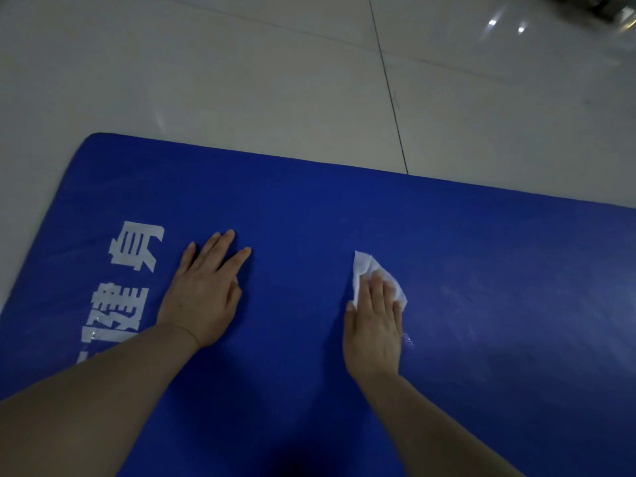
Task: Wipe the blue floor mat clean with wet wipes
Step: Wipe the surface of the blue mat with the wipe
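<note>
Closest in, both forearms reach out from the bottom edge, and the mat [309, 208] fills the lower frame, lying flat on the tiled floor [241, 80]. The left hand [203, 294] lies flat on the mat, fingers straight and slightly spread, holding nothing, likely bracing the mat so it doesn't slide on those glossy tiles. The right hand [377, 325] presses the wipe [361, 270] down under straight fingers, white corners poking out ahead and to the side. The wipe looks thin, limp and damp: it should bunch or fold under a hard stroke, so a flat palm over its middle suits it better than a pinch. The mat looks soft and light, probably foam, with a bit of give and apt to creep if pushed. Faint pale streaks show to the right of the wipe; whether they are dirt, moisture or glare I can't tell. White lettering [134, 249] runs along the left, partly covered by the left forearm. The mat's near and right edges are cut off, and at far top right something dark and shiny [599, 5] is too blurred to name.
</note>
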{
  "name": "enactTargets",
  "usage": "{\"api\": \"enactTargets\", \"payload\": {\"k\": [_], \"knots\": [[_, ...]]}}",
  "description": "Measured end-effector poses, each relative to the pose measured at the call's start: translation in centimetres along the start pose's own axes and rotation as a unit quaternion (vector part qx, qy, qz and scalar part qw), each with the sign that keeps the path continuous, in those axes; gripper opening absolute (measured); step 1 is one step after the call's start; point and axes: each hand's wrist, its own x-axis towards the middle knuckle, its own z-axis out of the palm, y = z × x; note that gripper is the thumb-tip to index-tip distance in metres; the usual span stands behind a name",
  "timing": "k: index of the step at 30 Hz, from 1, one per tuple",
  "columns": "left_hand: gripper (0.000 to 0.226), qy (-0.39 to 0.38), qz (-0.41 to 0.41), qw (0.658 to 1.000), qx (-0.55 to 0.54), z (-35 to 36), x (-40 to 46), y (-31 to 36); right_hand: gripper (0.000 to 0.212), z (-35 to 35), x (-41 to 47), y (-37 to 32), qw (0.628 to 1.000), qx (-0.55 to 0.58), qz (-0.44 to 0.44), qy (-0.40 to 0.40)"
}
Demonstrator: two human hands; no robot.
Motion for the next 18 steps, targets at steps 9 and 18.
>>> {"api": "enactTargets", "payload": {"k": [9, 18], "knots": [[0.048, -0.002, 0.008, 1.000, 0.012, -0.1, 0.2, -0.2, 0.054, 2.3, -3.0, -7.3, 0.962, -0.015, -0.266, -0.058], [0.051, -0.001, 0.004, 1.000, 0.002, -0.2, 0.0, 0.0, 0.050, -0.9, -1.7, 2.9, 0.996, 0.045, 0.075, 0.012]]}}
